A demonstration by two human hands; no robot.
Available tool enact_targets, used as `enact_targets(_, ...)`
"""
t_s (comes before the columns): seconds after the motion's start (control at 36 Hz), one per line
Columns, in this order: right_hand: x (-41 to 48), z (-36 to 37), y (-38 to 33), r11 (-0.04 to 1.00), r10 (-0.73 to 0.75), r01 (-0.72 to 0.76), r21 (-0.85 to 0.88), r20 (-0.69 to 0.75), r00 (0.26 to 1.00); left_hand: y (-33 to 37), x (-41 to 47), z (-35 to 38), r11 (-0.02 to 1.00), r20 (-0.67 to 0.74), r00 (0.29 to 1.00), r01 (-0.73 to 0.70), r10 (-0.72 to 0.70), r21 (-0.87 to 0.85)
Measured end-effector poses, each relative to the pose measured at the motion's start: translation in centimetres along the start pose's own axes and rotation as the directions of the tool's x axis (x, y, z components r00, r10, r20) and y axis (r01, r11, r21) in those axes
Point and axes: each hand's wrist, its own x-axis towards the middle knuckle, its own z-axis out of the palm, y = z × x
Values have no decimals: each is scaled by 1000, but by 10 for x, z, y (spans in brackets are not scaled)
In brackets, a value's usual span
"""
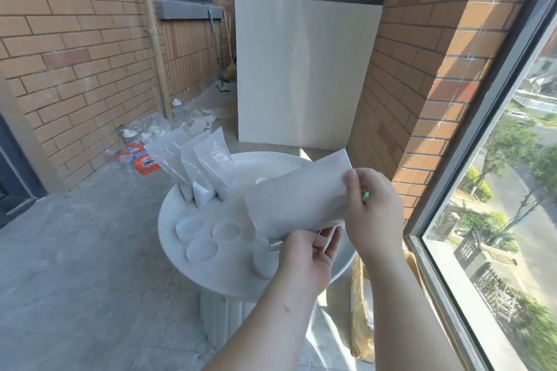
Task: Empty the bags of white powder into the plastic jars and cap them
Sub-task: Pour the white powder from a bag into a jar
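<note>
On the left side of the round white table, three full bags are stood up, leaning together. White powder can be seen in them. Just in front, three white lids are laid flat, with nothing in them. Next to the lids, a clear jar is stood upright, and it looks partly filled with white powder. A tilted bag is held over the jar, with its low end at the jar's mouth. That low end is pinched in the grip of the left hand, thumb on top and fingers below. The high corner is pinched in the grip of the right hand, where a small green thing is also tucked. The tilted bag looks soft, floppy and a bit slippery, so it is best held at both ends. The powder is likely light but easily spilled. The jar looks light too and could be knocked over.
</note>
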Motion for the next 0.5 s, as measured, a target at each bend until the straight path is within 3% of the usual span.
enact_targets(0.5,0,0,3,999,-33,33,-28,0,999,-1,2,-2,1000,-3,1000,-9,9,-4)
